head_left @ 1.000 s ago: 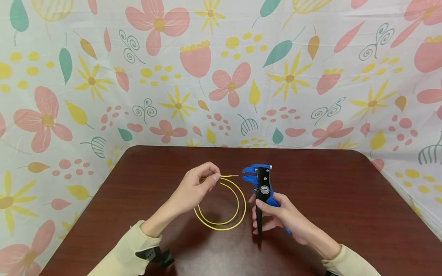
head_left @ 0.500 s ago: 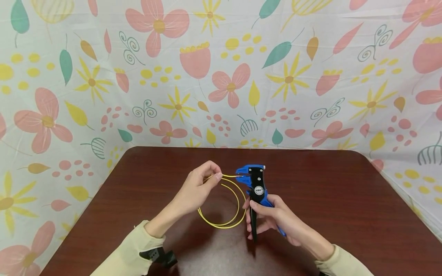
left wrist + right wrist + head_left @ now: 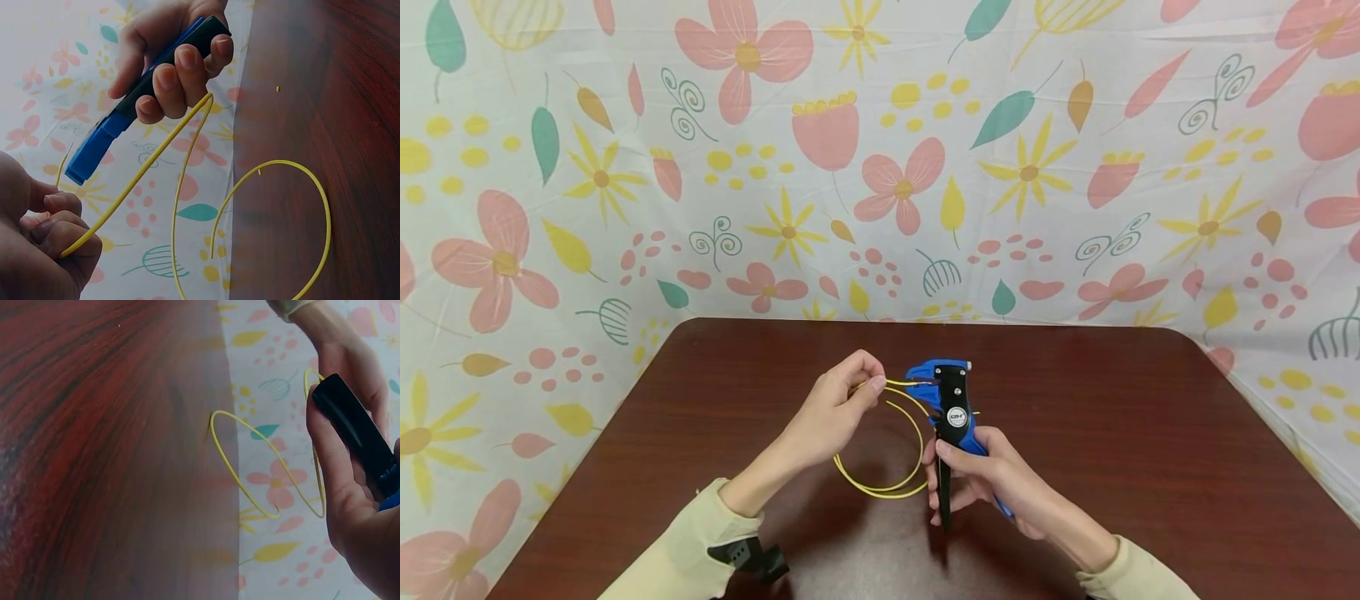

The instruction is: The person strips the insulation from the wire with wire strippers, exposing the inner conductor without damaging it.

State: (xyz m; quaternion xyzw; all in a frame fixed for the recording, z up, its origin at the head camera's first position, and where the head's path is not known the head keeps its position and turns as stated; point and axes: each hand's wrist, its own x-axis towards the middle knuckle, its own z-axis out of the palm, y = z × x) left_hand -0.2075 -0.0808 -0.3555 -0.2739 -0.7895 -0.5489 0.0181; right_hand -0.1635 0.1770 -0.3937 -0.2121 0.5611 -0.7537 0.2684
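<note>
Stripper [image 3: 946,398] has slid left so its blue head now meets the yellow wire [image 3: 887,450] end; your left hand [image 3: 838,408] fingers pinch the wire, right hand [image 3: 981,483] fingers wrap the handles.

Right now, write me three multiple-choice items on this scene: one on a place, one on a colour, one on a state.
1. Where is the wire's free end?
A. at the stripper's head
B. flat on the table
C. under a sleeve
2. What colour is the wire?
A. red
B. yellow
C. green
3. What is the right hand doing?
A. resting open
B. pointing
C. gripping the stripper's handles

Answers: 1 A, the left hand pinches the wire with its tip at the blue head. 2 B, the loop is yellow in every view. 3 C, fingers curl round the handles.
</note>
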